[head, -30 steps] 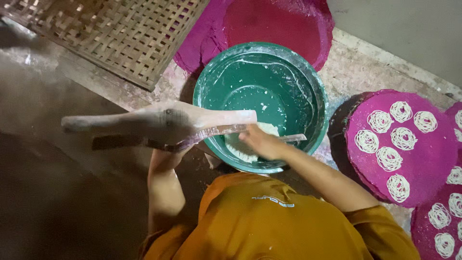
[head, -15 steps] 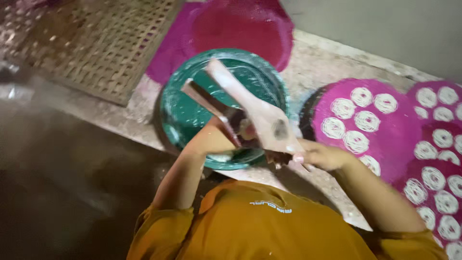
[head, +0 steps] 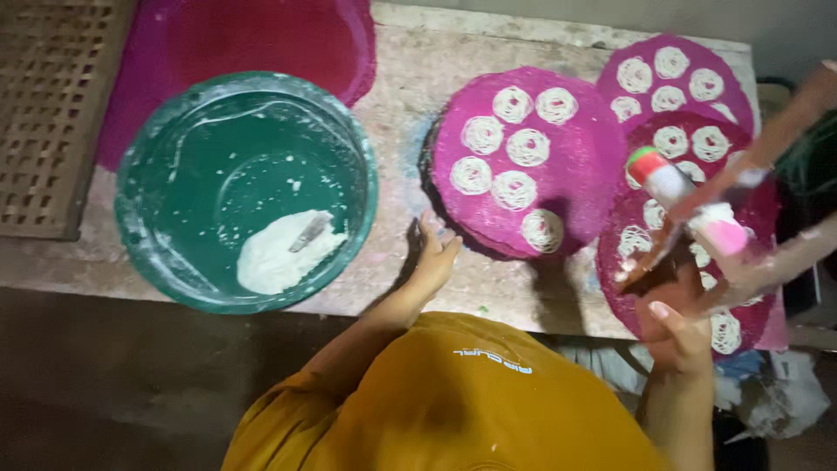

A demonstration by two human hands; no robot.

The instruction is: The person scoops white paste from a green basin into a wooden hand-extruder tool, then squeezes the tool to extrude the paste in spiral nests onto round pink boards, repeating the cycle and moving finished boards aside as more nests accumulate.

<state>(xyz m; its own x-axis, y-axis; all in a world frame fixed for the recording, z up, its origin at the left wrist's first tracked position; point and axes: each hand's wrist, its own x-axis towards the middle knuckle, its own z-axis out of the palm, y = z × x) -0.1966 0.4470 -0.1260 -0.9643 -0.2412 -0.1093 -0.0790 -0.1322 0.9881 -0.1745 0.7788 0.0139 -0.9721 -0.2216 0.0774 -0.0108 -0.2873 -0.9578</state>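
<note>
My right hand [head: 676,327] grips a wooden noodle press [head: 697,214] by its handles and holds it tilted over the right-hand pink mat [head: 610,262]. The press has a white cylinder with a green and red end. My left hand [head: 434,255] rests open on the table [head: 514,292], fingers spread, touching the near edge of the middle pink mat [head: 580,166]. That mat carries several white noodle coils [head: 528,146]. To the left stands a green basin [head: 131,253] holding a lump of white dough [head: 275,260] with a small scraper [head: 307,234] stuck in it.
A third pink mat [head: 667,94] with coils lies at the back right. A magenta basin [head: 261,44] sits behind the green one. A woven bamboo tray [head: 52,113] lies at the far left. The table's front edge runs just in front of my orange shirt [head: 453,401].
The press has swung from over the green basin to the right, above the mats. My left hand has let go of it and now rests on the table.
</note>
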